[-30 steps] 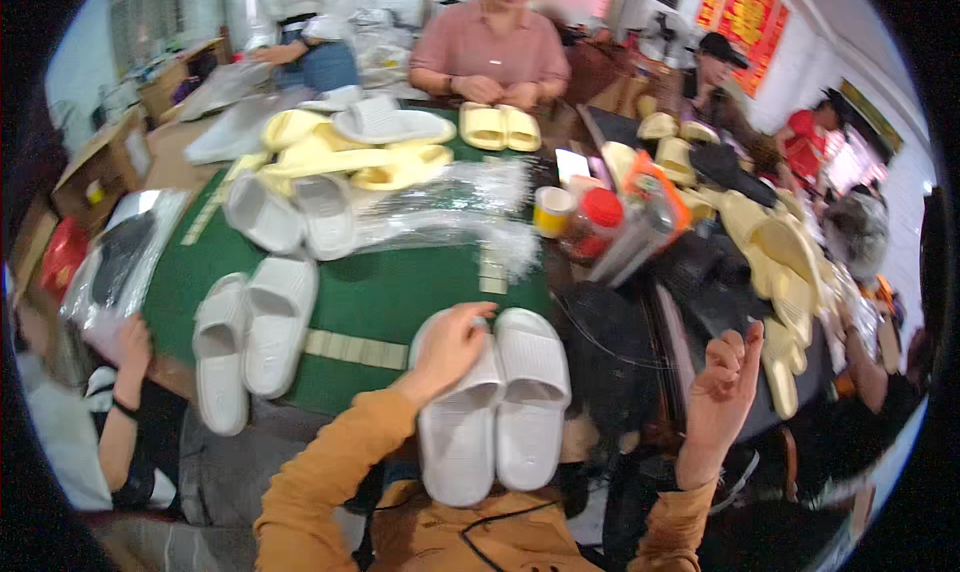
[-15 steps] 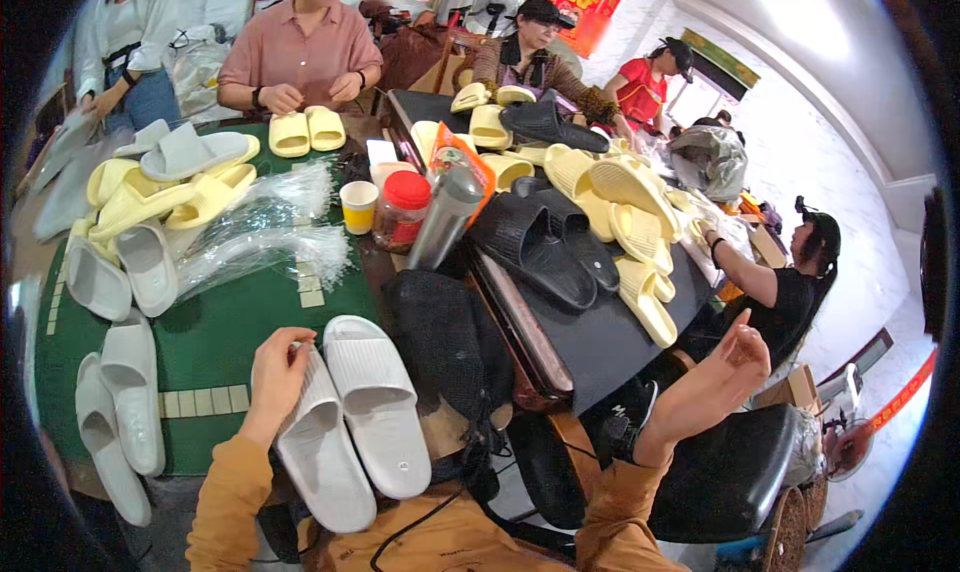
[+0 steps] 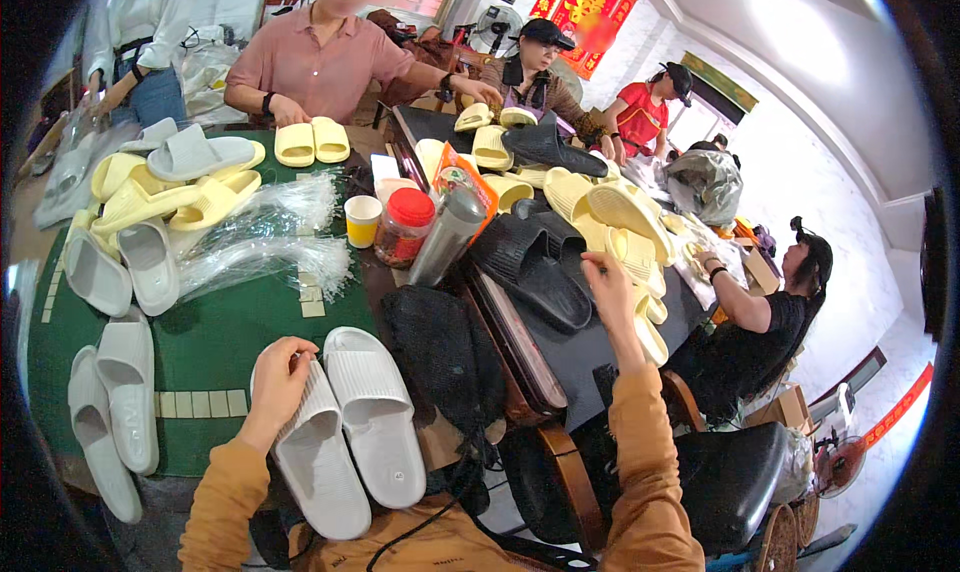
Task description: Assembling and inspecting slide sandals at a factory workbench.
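Observation:
A pair of light grey slippers lies side by side in front of me, at the near edge of the green table. My left hand is closed at the toe of the left grey slipper, its fingers curled over the edge. Beside it rests the right grey slipper, untouched. Over the dark table on the right, my right hand reaches forward with its fingers a little apart and nothing visible in them. Black slippers are just left of it, and yellow slippers lie close behind.
More grey slippers and a yellow-and-grey pile lie left on the green table, near clear plastic strands. A paper cup, red-lidded jar and steel flask stand mid-table. Several people work around the tables.
My right hand has swung left and forward, from beside the chair to over the slippers on the dark table. The co-worker in pink now stretches an arm toward that table.

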Demonstrator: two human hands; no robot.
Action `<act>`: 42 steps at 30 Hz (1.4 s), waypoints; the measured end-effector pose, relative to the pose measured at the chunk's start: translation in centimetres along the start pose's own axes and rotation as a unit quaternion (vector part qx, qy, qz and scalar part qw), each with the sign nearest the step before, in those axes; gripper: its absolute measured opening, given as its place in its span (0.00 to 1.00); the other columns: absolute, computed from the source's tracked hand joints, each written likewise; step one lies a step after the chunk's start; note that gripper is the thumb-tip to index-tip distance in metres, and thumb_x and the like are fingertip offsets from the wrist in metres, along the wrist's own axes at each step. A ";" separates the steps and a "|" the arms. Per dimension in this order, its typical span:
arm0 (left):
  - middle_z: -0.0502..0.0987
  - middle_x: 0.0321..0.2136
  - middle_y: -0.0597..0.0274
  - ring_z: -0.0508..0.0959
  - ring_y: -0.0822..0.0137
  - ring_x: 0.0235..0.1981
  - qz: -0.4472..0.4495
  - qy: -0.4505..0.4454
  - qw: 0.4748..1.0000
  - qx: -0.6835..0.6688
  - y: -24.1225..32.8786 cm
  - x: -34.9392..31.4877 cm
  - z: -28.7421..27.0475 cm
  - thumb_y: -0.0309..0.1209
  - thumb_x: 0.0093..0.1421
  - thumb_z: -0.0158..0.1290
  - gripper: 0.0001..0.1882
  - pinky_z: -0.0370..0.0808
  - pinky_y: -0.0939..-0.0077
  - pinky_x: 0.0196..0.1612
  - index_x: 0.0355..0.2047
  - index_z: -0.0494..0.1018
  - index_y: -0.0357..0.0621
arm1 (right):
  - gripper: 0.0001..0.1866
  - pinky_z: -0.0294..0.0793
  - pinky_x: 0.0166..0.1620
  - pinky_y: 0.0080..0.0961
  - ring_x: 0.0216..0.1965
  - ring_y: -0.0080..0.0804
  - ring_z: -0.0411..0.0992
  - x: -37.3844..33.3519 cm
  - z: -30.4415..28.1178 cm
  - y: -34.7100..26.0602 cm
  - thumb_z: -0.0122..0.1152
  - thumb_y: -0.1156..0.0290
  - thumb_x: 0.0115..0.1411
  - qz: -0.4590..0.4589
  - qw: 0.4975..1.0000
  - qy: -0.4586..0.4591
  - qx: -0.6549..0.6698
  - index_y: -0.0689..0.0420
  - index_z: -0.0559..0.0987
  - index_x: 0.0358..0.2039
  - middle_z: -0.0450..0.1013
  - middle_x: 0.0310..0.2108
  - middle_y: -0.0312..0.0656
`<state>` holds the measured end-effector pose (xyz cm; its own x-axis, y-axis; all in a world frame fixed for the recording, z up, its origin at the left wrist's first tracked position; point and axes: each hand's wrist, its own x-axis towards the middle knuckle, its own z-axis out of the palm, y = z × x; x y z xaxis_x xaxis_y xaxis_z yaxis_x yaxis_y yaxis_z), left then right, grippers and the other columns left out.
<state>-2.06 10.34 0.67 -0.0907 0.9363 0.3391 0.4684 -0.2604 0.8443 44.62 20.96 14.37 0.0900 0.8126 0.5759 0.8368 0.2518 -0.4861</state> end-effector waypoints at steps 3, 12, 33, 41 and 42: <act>0.78 0.29 0.54 0.77 0.61 0.27 0.006 0.007 1.000 0.013 -0.2 -0.1 -0.4 0.21 0.58 0.52 0.05 0.73 0.69 0.32 0.34 0.77 0.37 | 0.26 0.72 0.48 0.36 0.46 0.44 0.74 2.3 2.8 2.3 0.63 0.51 0.57 -0.003 0.992 -0.069 -0.110 0.59 0.78 0.47 0.74 0.44 0.49; 0.78 0.30 0.53 0.77 0.58 0.28 0.005 0.010 1.000 0.009 -0.2 -0.1 -0.5 0.22 0.58 0.52 0.05 0.73 0.68 0.34 0.34 0.77 0.36 | 0.30 0.71 0.48 0.47 0.47 0.56 0.71 4.9 8.8 2.9 0.66 0.45 0.52 0.055 0.976 -0.065 -0.201 0.63 0.75 0.38 0.71 0.44 0.54; 0.77 0.31 0.55 0.77 0.62 0.28 0.075 0.087 0.993 -0.030 1.7 -0.5 -1.3 0.19 0.60 0.50 0.06 0.72 0.73 0.31 0.36 0.76 0.37 | 0.15 0.70 0.41 0.36 0.36 0.46 0.71 -3.5 -2.2 4.6 0.63 0.72 0.51 0.049 0.989 -0.062 -0.128 0.64 0.76 0.39 0.70 0.32 0.51; 0.77 0.32 0.55 0.77 0.53 0.35 0.107 -0.017 0.992 0.064 6.0 -6.9 -3.8 0.25 0.58 0.55 0.07 0.76 0.62 0.35 0.38 0.77 0.43 | 0.22 0.70 0.47 0.33 0.40 0.42 0.70 -7.3 -1.7 11.4 0.60 0.74 0.57 -0.048 0.986 -0.091 -0.129 0.68 0.70 0.51 0.70 0.39 0.51; 0.77 0.34 0.56 0.78 0.52 0.36 0.097 -0.047 0.991 0.074 6.5 -8.5 -3.9 0.28 0.58 0.55 0.09 0.77 0.61 0.37 0.40 0.76 0.44 | 0.26 0.68 0.52 0.35 0.47 0.47 0.70 -6.8 -1.4 10.9 0.58 0.74 0.58 0.018 0.968 -0.134 -0.209 0.67 0.67 0.56 0.70 0.47 0.55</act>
<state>-1.70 -0.26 4.87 0.0921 0.8914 0.4439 0.5930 -0.4072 0.6947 53.85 17.41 6.04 0.0260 0.9385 0.3443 0.9864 0.0318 -0.1613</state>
